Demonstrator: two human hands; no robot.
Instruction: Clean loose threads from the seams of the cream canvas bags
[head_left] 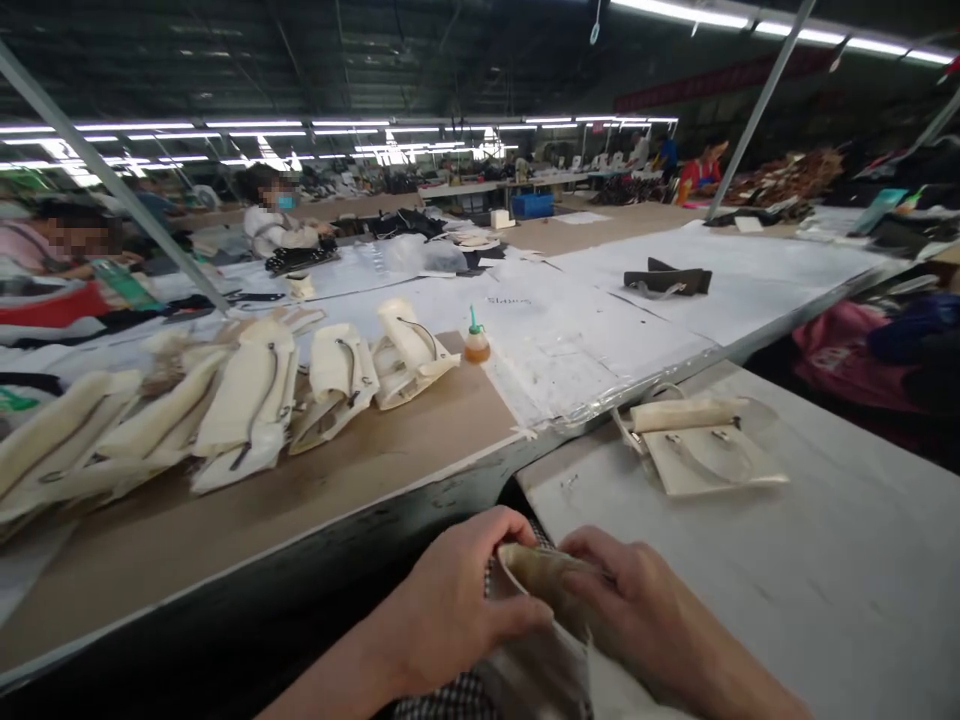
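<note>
Both of my hands are low in the picture, closed on one cream-coloured bag piece [541,580] at the near edge of the white work surface [825,560]. My left hand [457,600] pinches its left end, thumb and fingers wrapped round it. My right hand [637,610] grips its right side from above. Most of the piece is hidden between the hands.
A finished cream bag piece [701,450] lies on the white surface to the right. A row of several cream pieces [247,400] lies on the brown table, with a small orange glue bottle [475,342] beside them. Dark pieces [667,280] lie farther back. Other people sit at distant tables.
</note>
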